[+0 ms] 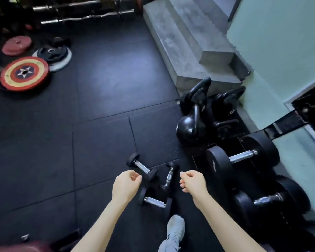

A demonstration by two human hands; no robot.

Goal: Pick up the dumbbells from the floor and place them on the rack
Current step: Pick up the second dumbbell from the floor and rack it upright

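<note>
1. Far left, weight plates lie on the black rubber floor, no part of the job.
2. The left hand hovers with fingers loosely curled, holding nothing.
3. Three small dumbbells lie on the floor between and just beyond the hands; none is lifted yet.
4. The right hand is likewise half-curled and empty.
5. On the right, the low rack by the wall already carries large dumbbells and kettlebells; the small ones remain to be moved.
</note>
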